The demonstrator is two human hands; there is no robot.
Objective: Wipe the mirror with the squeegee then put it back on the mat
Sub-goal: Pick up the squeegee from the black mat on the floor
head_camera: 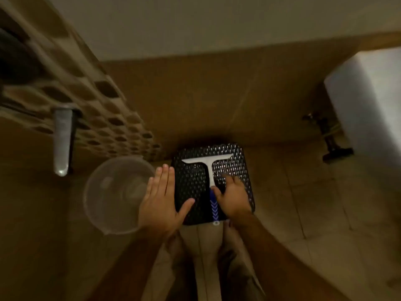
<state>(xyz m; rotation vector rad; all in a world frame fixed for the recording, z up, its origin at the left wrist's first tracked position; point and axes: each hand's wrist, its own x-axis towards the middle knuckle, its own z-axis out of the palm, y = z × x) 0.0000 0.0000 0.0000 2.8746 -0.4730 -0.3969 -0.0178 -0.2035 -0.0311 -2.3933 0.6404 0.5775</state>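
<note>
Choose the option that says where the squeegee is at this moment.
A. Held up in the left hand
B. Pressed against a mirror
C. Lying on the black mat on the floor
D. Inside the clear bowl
C: the squeegee lies flat on the black mat, with the right hand at its handle.

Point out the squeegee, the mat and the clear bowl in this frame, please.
squeegee (210, 170): head view, on the pale neck just below the blade.
mat (191, 181): head view, on bare black studded surface left of the handle.
clear bowl (112, 192): head view, on its see-through inside.
</note>
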